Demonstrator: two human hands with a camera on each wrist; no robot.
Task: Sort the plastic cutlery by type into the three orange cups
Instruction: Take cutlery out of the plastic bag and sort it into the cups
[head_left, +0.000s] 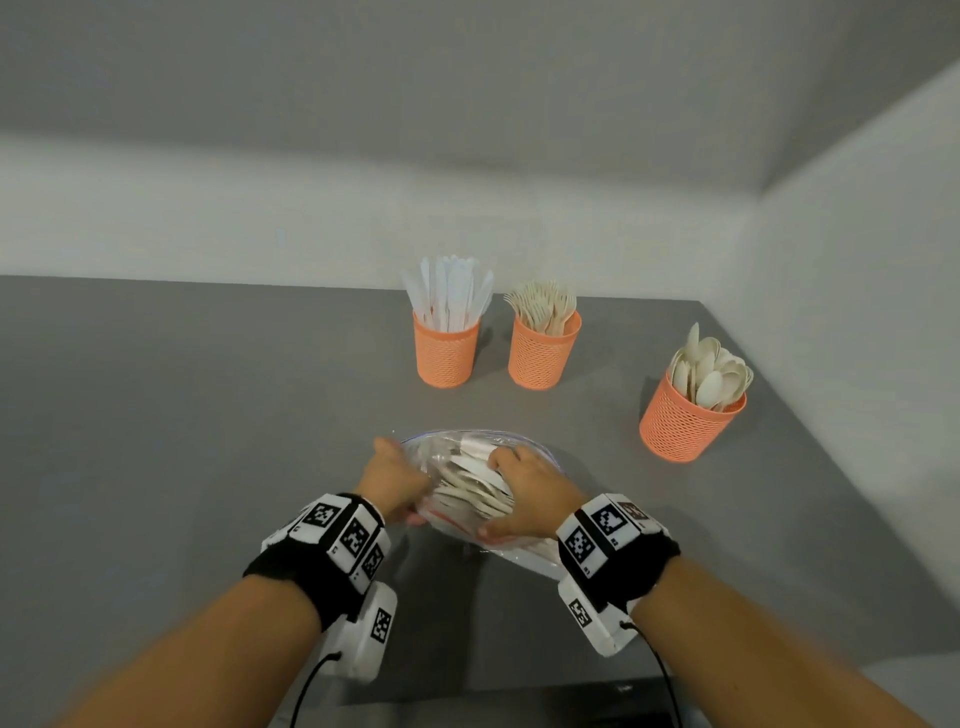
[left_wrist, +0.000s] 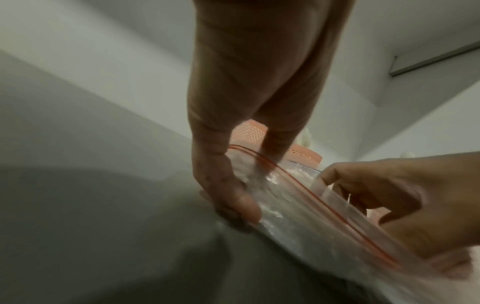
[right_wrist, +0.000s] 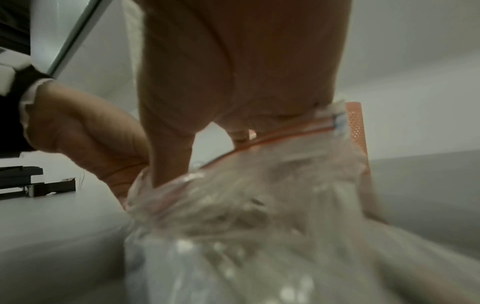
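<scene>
Head view: both hands (head_left: 457, 488) gripping clear bag (head_left: 467, 441) of cutlery.

Soft, even light fills the head view, with faint shadows beside the orange cups (head_left: 445, 353) on the grey bench (head_left: 182, 415) and straight edges bowed by the wide lens. Both wrist views are dimmer and grainy. There the clear bag (right_wrist: 246, 205) smears into motion blur, and the near hands sit dark and out of focus.

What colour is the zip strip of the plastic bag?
Red: the zip strip shows best in the left wrist view.
</scene>
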